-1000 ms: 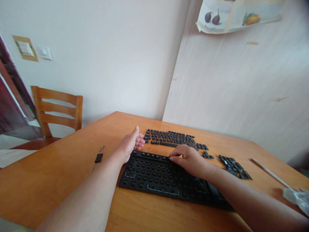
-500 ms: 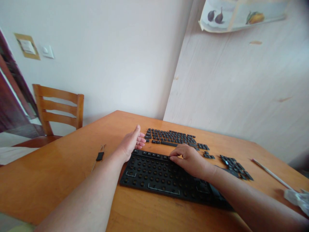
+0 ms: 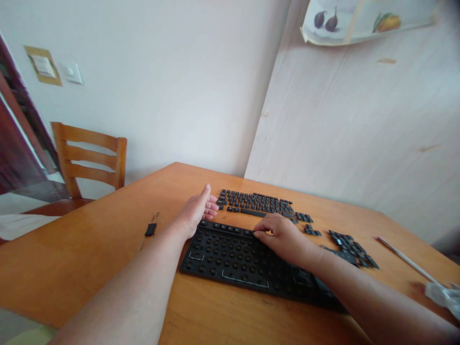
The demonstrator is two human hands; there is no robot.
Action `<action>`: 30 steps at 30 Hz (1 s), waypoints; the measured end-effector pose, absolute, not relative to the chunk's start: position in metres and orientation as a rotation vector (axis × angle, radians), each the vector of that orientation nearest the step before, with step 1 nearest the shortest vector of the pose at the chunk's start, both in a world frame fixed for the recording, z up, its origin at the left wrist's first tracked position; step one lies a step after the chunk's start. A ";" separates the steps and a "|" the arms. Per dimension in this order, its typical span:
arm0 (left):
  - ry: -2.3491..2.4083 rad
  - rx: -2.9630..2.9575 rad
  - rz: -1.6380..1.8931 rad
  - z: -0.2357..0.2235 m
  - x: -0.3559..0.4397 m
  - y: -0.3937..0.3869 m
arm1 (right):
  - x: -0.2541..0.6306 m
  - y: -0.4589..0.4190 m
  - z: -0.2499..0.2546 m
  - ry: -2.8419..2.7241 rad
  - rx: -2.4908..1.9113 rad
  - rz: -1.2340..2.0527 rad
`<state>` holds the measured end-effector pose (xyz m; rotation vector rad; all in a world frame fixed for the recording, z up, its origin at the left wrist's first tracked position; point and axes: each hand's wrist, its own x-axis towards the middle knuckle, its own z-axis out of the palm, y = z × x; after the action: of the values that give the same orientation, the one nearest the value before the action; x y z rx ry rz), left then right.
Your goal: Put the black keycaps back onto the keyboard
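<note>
A black keyboard (image 3: 230,268) lies on the table before me, most of its key positions bare, with a top row of keycaps (image 3: 224,227) in place. My right hand (image 3: 278,235) bends over this row, thumb and forefinger pinched at a keycap that the fingertips mostly cover. At the keyboard's upper left corner rests my left hand (image 3: 199,209), palm turned inward, thumb up and fingers apart, holding nothing. Just behind the keyboard, loose black keycaps (image 3: 257,202) are laid out in keyboard order, with a long spacebar (image 3: 252,212) in front of them.
A wire keycap puller (image 3: 151,229) with a black grip lies left of my left forearm. More keycaps (image 3: 352,247) sit on the right, near a thin stick (image 3: 406,258) and a crumpled clear plastic bag (image 3: 443,294). A wooden chair (image 3: 89,155) stands beyond the table (image 3: 108,244).
The view has shifted slightly, so the scene sits a little higher and further right. Both hands keep almost the same place at the keyboard.
</note>
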<state>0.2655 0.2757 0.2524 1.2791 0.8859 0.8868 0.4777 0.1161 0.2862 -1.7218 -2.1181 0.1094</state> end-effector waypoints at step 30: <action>0.893 1.333 0.879 0.251 0.266 0.275 | 0.459 0.116 0.301 -2.300 -1.873 -0.118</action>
<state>0.2656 0.2754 0.2510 1.3334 0.8933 0.8790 0.4585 0.1164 0.3010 -1.8734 -2.3003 -0.1177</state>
